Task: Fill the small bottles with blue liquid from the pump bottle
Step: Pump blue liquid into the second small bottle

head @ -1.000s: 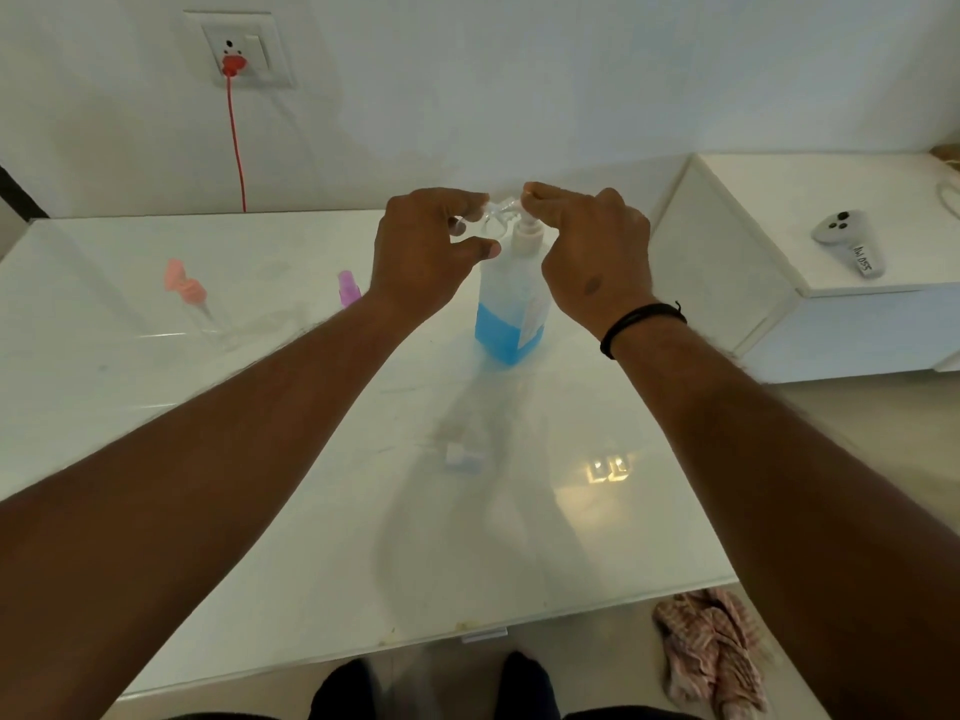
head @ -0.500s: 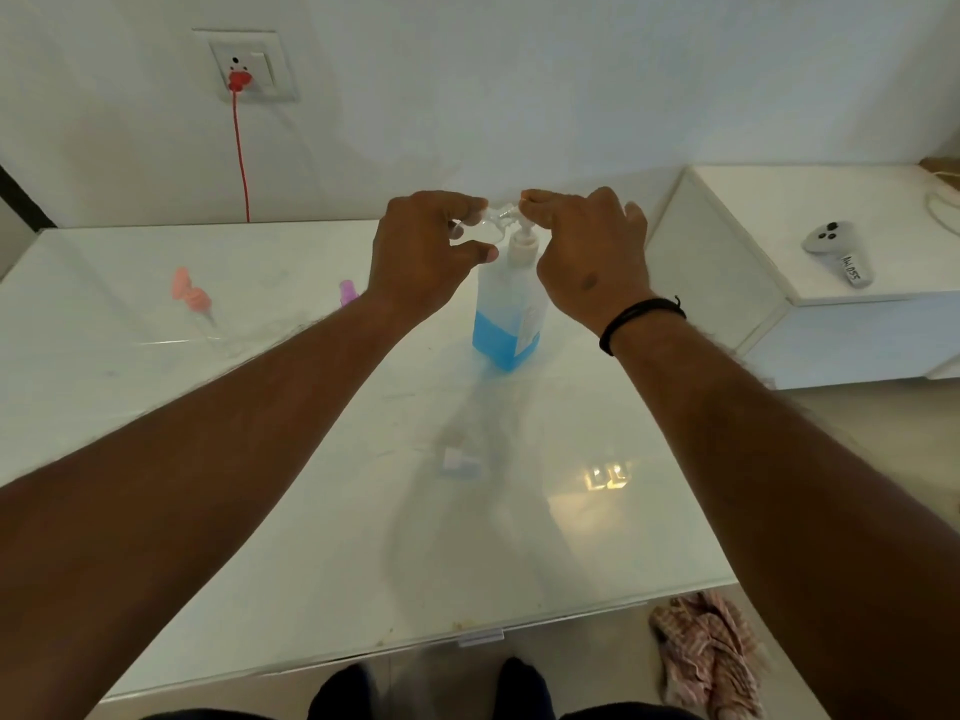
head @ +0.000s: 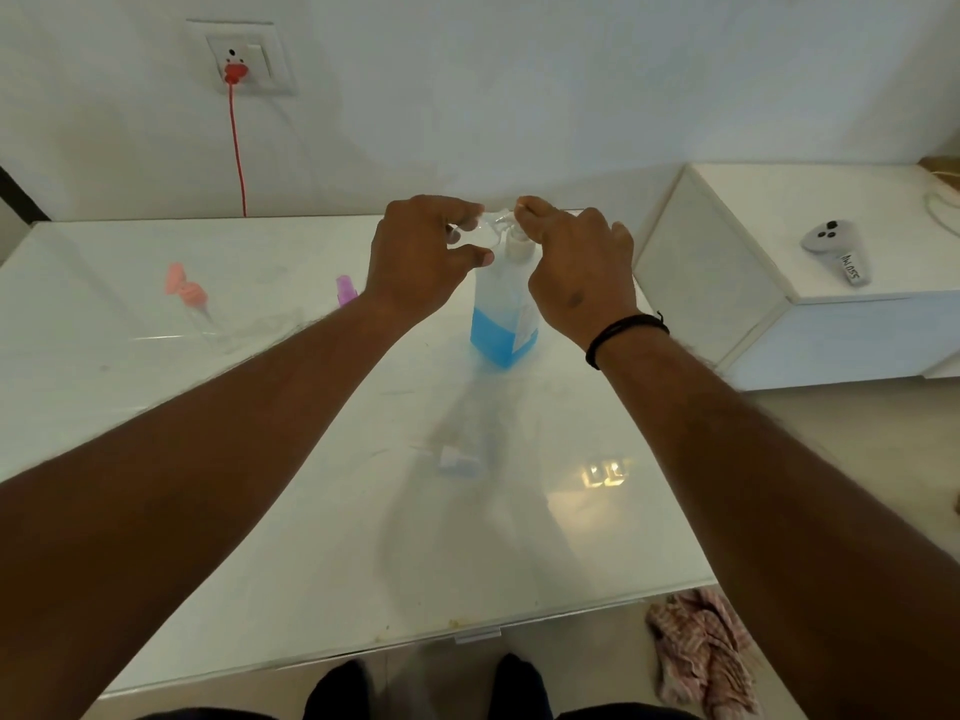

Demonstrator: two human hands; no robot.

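Observation:
A clear pump bottle [head: 501, 324] with blue liquid in its lower part stands upright near the middle back of the white table [head: 311, 511]. My left hand [head: 423, 257] holds a small clear bottle [head: 480, 228] up against the pump's spout. My right hand [head: 576, 275] rests its fingers on top of the pump head. A small bottle with a pink sprayer cap [head: 189, 298] lies on its side at the left. A purple cap [head: 345, 290] shows just behind my left forearm. A small white-and-blue cap [head: 457, 459] lies on the table nearer to me.
A white cabinet [head: 857, 324] stands to the right with a grey controller [head: 834, 246] on top. A red cable [head: 236, 148] hangs from a wall socket. A striped cloth [head: 701, 652] lies on the floor beside the table's front right corner.
Both hands stay at the pump head with barely any shift. The view has tilted slightly upward.

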